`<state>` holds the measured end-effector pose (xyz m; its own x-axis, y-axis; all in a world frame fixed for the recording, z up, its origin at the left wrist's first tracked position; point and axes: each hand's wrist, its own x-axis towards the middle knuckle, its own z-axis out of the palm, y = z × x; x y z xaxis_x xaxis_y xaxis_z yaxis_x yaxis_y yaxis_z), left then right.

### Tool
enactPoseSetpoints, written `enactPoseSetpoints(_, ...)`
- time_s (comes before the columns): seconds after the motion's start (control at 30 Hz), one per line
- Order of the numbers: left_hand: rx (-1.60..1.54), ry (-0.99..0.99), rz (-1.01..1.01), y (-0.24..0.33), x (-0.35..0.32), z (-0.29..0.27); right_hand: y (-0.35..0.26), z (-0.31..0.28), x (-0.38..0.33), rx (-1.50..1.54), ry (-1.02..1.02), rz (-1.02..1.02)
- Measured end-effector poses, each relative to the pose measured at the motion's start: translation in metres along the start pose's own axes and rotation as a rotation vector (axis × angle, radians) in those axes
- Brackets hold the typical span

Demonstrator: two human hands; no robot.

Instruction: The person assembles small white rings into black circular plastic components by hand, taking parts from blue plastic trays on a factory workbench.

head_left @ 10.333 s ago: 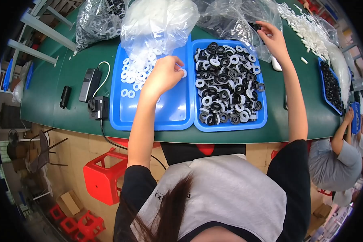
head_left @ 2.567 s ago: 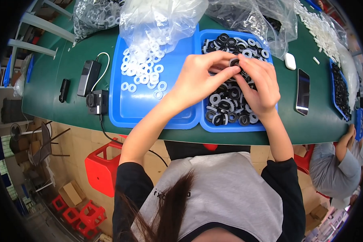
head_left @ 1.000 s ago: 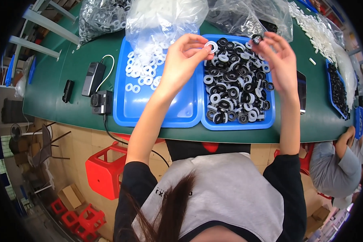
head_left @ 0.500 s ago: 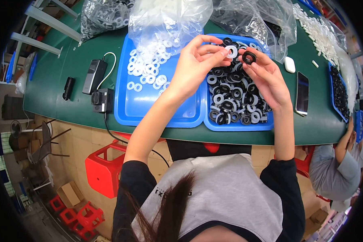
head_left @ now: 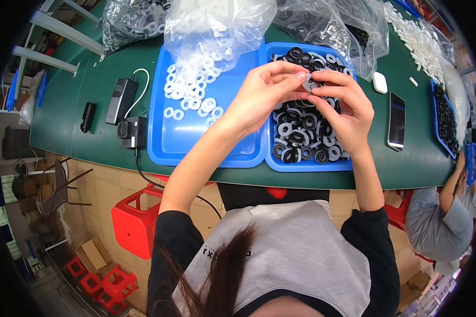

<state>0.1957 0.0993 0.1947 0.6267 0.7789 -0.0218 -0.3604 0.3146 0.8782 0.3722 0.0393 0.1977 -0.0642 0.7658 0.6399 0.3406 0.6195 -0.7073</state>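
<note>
My left hand (head_left: 262,95) and my right hand (head_left: 346,108) meet fingertip to fingertip over the right blue tray (head_left: 307,167). Pinched between them is a white washer (head_left: 309,83), its flat face partly showing. The black ring held by my right hand half a second ago is now hidden by fingers and washer. Beneath my hands, the tray holds a heap of black and pale grey rings (head_left: 309,122), many of them paired black with pale. Loose white washers (head_left: 191,89) lie in the left blue tray (head_left: 211,150), spilling from a clear plastic bag (head_left: 217,31).
Left on the green table (head_left: 63,119) are a black power bank (head_left: 122,100), a black adapter (head_left: 131,132) and a small black object (head_left: 88,117). A phone (head_left: 396,121) and white case (head_left: 379,83) lie right. Another person (head_left: 440,216) sits at far right.
My two hands have come together, bringing the black ring against the white washer. The right hand has turned inward and its fingers now cover the black ring.
</note>
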Motion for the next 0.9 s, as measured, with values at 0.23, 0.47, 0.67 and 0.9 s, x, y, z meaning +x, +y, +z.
enactPoseSetpoints(0.23,-0.018,-0.040,-0.022,0.000,-0.001,-0.001,-0.001,0.006,-0.003,-0.019,0.100,-0.048)
enactPoseSetpoints(0.47,-0.045,-0.044,0.010,0.006,-0.005,0.002,0.003,0.011,-0.007,0.050,0.160,-0.031)
enactPoseSetpoints(0.67,0.187,0.022,0.120,0.005,-0.008,0.008,0.004,0.010,-0.008,-0.190,0.142,-0.187)
enactPoseSetpoints(0.9,0.243,0.081,0.290,0.003,-0.007,0.014,0.005,0.012,-0.006,-0.392,0.136,-0.409)
